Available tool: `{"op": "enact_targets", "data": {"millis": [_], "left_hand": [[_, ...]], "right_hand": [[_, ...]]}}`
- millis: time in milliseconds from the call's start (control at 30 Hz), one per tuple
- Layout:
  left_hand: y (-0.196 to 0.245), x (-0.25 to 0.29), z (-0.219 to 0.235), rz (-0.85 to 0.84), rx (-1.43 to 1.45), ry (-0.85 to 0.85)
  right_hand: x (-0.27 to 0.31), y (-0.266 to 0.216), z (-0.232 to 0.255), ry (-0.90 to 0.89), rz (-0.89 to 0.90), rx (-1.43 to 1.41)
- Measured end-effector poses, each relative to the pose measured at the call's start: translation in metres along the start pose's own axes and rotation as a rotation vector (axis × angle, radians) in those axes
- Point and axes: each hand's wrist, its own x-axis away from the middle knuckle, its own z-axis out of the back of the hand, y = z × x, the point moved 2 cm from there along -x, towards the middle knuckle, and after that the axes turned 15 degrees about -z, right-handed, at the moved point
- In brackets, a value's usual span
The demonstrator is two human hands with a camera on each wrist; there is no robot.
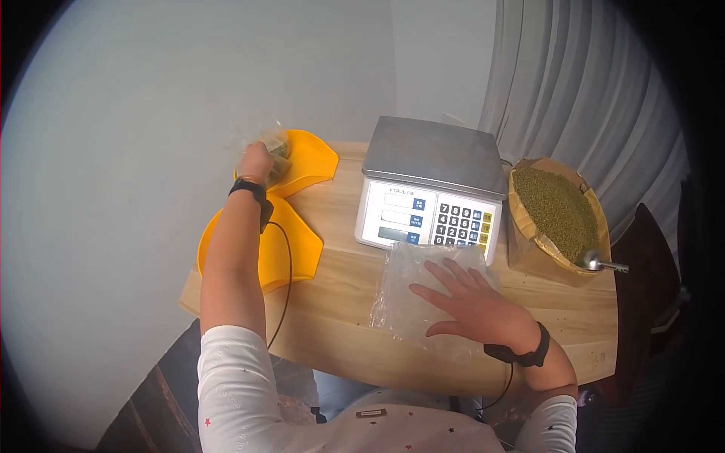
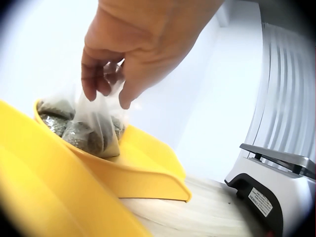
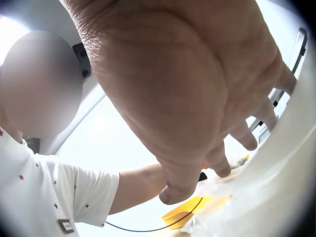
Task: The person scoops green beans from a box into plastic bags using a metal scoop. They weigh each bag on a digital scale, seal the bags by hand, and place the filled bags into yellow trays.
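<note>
The left hand (image 1: pixel 257 162) is over the far yellow scoop-shaped tray (image 1: pixel 321 157). In the left wrist view the fingers and thumb of that hand (image 2: pixel 131 54) pinch the top of a clear bag (image 2: pixel 96 123) holding small green grains, which sits among other filled bags in the tray. Spread out flat, the right hand (image 1: pixel 483 306) is over clear plastic bags (image 1: pixel 396 291) in front of the scale; in the right wrist view its fingers (image 3: pixel 242 136) are straight and apart near the plastic.
A white scale (image 1: pixel 396 208) with a grey plate stands at the table's back. Right of it is a paper sack of green grains (image 1: pixel 555 204) with a metal scoop (image 1: pixel 593 261). A second yellow tray (image 1: pixel 294 245) lies beside the left forearm.
</note>
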Motion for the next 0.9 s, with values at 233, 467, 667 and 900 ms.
{"op": "enact_targets", "data": {"millis": [233,467,667,900], "left_hand": [[0.006,0.000,0.023,-0.009,0.245,0.311],[0.030,-0.008,0.061,0.018,0.480,0.401],[0.120,0.007,0.139,-0.105,0.754,0.387],[0.243,0.031,0.183,-0.260,0.956,0.248]], "right_hand": [[0.014,-0.005,0.042,0.188,0.090,-0.074],[0.012,0.014,0.058,0.290,0.100,-0.410],[-0.010,0.038,0.044,0.445,0.123,-0.623],[-0.031,0.063,0.035,0.223,0.013,-1.024]]}}
